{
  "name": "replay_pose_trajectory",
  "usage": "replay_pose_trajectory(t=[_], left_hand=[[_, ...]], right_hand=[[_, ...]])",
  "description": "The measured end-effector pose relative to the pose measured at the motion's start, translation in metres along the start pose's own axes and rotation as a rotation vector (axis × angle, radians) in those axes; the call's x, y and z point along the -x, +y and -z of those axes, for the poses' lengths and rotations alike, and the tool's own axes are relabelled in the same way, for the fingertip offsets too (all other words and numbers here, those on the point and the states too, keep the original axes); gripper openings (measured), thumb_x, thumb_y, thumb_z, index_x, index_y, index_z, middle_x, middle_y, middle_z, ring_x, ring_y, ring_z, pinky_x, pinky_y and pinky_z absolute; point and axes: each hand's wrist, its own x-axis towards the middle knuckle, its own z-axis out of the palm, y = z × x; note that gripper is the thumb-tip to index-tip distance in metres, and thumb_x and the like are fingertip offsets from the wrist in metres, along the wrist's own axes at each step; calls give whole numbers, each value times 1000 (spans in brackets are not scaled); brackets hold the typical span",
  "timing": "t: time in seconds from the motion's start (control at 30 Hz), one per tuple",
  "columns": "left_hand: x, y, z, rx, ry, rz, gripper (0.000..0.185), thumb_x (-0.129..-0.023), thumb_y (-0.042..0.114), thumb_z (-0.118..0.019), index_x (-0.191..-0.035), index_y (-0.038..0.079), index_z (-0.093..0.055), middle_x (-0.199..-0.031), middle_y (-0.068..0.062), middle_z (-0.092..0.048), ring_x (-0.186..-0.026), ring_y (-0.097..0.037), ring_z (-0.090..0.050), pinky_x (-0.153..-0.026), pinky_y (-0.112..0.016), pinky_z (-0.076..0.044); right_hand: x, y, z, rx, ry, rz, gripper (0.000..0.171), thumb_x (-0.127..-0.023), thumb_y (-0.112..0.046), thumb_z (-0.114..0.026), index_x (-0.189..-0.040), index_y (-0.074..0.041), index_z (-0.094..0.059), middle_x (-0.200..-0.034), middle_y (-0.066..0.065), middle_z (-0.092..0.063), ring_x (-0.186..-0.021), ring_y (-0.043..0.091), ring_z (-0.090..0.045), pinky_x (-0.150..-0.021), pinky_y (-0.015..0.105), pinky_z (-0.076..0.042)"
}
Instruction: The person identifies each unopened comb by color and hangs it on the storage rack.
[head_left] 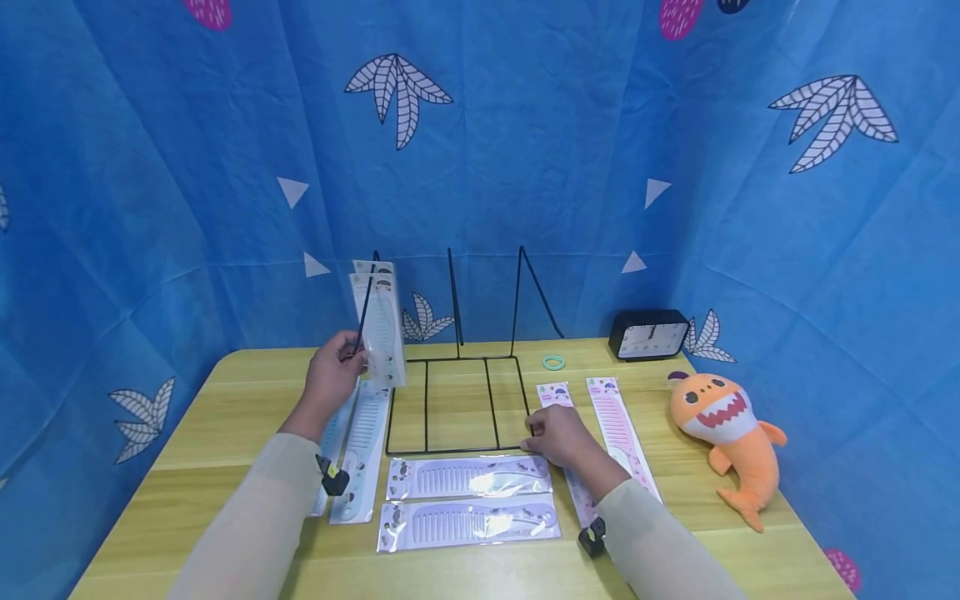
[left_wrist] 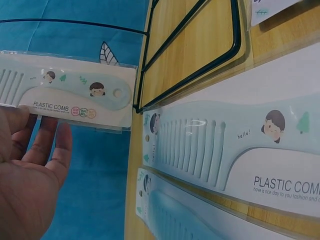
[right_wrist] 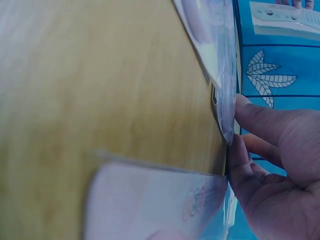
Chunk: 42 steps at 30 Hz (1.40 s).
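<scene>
Lying nearest the person, just below the right hand (head_left: 558,437), were two lilac packaged combs (head_left: 468,500) side by side on the wooden table (head_left: 225,417). That hand's fingers rested on the front right corner of the black wire rack (head_left: 457,404); whether they curled round the wire could not be told. Farther off, the left hand (head_left: 333,375) pinched a pale blue packaged comb (head_left: 378,329) at its lower edge, upright against the rack's left divider. The thin, stiff card with its glossy wrap looked light and probably slippery, best pinched at an edge. Beyond the right hand sat a clock (head_left: 648,333).
</scene>
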Motion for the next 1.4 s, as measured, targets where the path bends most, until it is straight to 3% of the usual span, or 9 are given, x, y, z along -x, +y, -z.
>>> replay_pose_trajectory(t=[0.27,0.6,0.7,0.77,0.87,0.97,1.1,1.27,1.4], left_hand=[[0,0,0,5,3,-5,33,-117,21,-53,-149,13,-56,-154,-18,-62,-139,-40,-66,-117,-56,-56],[5,-3,5,-18,33,2,38,-116,23,-57,-151,9,-55,-151,-19,-62,-145,-40,-60,-117,-56,-56],[11,-6,10,-100,51,47,40,-114,24,-58,-149,5,-55,-149,-21,-63,-142,-41,-60,-116,-57,-55],[16,-9,15,-185,38,115,45,-112,25,-59,-150,1,-53,-149,-24,-62,-142,-44,-59,-116,-59,-54],[27,-14,22,-312,-31,242,60,-109,29,-63,-154,-7,-45,-152,-32,-56,-141,-49,-56,-116,-62,-51],[39,-24,27,-402,-104,325,72,-106,32,-69,-153,-13,-39,-142,-37,-56,-126,-50,-62,-105,-62,-56],[57,-38,24,-457,-114,352,81,-99,31,-77,-148,-18,-35,-124,-36,-54,-107,-46,-62,-88,-54,-58],[71,-44,13,-568,-98,375,92,-91,28,-84,-147,-23,-31,-123,-40,-49,-112,-52,-53,-92,-61,-55],[78,-43,10,-620,-91,375,84,-91,21,-82,-142,-24,-33,-119,-42,-51,-110,-53,-53,-89,-62,-55]], right_hand=[[1,-1,0,1,1,-5,25,-91,-20,-90,-82,-15,-68,-69,-4,-46,-70,13,-46,-66,29,-34],[1,-1,1,3,-1,33,48,-92,-19,-90,-68,-17,-49,-64,-6,-36,-63,11,-36,-60,26,-25],[1,-2,0,-3,-3,37,49,-92,-19,-90,-68,-17,-47,-64,-6,-36,-63,11,-35,-60,25,-25],[1,-2,1,-4,-5,36,50,-93,-20,-89,-68,-18,-46,-64,-7,-35,-63,11,-35,-59,25,-25],[1,-2,3,-8,2,38,51,-93,-19,-89,-67,-18,-45,-63,-6,-35,-62,11,-34,-59,25,-24],[1,-2,4,-5,3,36,52,-93,-19,-89,-67,-18,-44,-63,-6,-35,-62,11,-34,-59,25,-24],[0,-1,4,7,1,37,51,-93,-21,-89,-67,-18,-45,-63,-6,-36,-63,11,-35,-60,25,-25],[0,-1,4,4,-5,26,50,-94,-21,-88,-68,-18,-46,-63,-6,-37,-63,12,-35,-60,25,-26],[1,-1,3,-5,-15,20,50,-94,-21,-88,-68,-18,-46,-64,-6,-37,-63,12,-35,-60,26,-26]])
